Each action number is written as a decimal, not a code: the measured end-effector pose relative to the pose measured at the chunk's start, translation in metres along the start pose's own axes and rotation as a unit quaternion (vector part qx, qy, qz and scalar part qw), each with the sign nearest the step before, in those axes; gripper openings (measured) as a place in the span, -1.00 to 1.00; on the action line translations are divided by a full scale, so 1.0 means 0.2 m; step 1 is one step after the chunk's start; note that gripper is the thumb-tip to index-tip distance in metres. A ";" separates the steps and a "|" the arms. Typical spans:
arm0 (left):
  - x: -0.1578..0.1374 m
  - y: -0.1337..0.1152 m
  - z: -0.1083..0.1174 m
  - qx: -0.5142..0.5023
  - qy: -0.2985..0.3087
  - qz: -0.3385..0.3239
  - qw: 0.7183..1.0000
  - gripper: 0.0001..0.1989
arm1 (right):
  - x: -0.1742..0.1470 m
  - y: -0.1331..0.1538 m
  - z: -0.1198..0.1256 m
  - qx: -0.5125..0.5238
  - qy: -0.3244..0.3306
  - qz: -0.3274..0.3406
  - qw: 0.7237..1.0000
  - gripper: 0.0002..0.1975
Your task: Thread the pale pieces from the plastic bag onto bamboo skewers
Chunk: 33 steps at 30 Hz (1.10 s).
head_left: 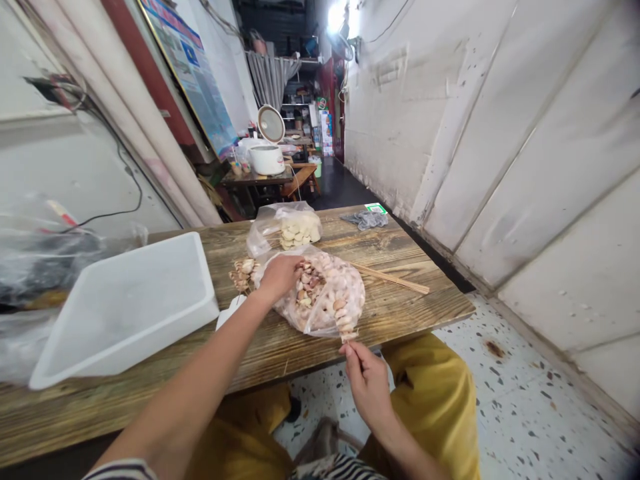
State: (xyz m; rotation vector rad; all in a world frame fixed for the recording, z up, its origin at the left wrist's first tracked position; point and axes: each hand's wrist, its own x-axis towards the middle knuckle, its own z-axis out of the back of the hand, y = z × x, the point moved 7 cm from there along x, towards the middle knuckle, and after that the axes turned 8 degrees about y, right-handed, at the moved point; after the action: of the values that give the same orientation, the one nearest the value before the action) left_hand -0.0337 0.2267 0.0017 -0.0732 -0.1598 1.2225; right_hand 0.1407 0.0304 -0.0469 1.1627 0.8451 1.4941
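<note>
A clear plastic bag [320, 327] full of garlic cloves [309, 283] sits open on the wooden table. My left hand [281, 277] reaches over its left side, fingers curled down at the cloves; what the fingertips hold is hidden. Pinched in my right hand [367, 377], in front of the bag, is the near end of a skewer of garlic cloves [341, 317]. That skewer points away from me, its cloves lying against the bag. Left of the bag is a bunch of skewered garlic [244, 272]. Bare bamboo skewers [395, 277] stick out to the right.
Behind the garlic lies another bag [263, 227] with pale slices [300, 230] on sticks. A white plastic tub [133, 300] and crumpled plastic bags [45, 253] occupy the left. Grey crumpled plastic [367, 219] lies far right. An open rice cooker [267, 159] stands on a farther table.
</note>
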 end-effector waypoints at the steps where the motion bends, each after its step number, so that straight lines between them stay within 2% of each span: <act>1: 0.01 -0.01 0.00 0.019 -0.004 -0.004 1.000 -0.76 | 0.00 0.00 0.00 0.001 0.000 0.000 1.000 -0.70; 4: 0.04 -0.04 0.00 0.059 -0.010 -0.010 0.998 -0.77 | 0.00 0.00 -0.01 0.005 0.004 -0.005 1.000 -0.70; 8: 0.05 -0.04 0.03 0.061 -0.032 0.008 0.998 -0.73 | 0.00 -0.01 -0.01 0.012 0.006 -0.015 1.000 -0.71; 13: 0.01 -0.08 -0.01 0.085 -0.005 -0.013 0.996 -0.71 | 0.00 -0.01 -0.01 0.021 0.008 -0.013 1.000 -0.71; 17: 0.01 -0.09 -0.04 0.109 -0.022 0.026 0.993 -0.70 | 0.00 -0.01 -0.02 0.023 0.015 -0.015 0.999 -0.71; 23: 0.08 -0.08 -0.07 0.074 0.007 0.056 0.996 -0.78 | -0.01 -0.01 0.00 0.014 0.007 -0.011 1.000 -0.70; 33: 0.11 -0.10 -0.08 -0.012 0.012 0.022 1.000 -0.82 | -0.02 0.00 0.00 0.010 -0.002 0.001 1.000 -0.72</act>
State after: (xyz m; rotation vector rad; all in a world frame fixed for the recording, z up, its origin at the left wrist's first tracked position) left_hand -0.0059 0.2406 -0.0097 -0.1126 -0.1512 1.2629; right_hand 0.1418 0.0266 -0.0482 1.1820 0.8580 1.4871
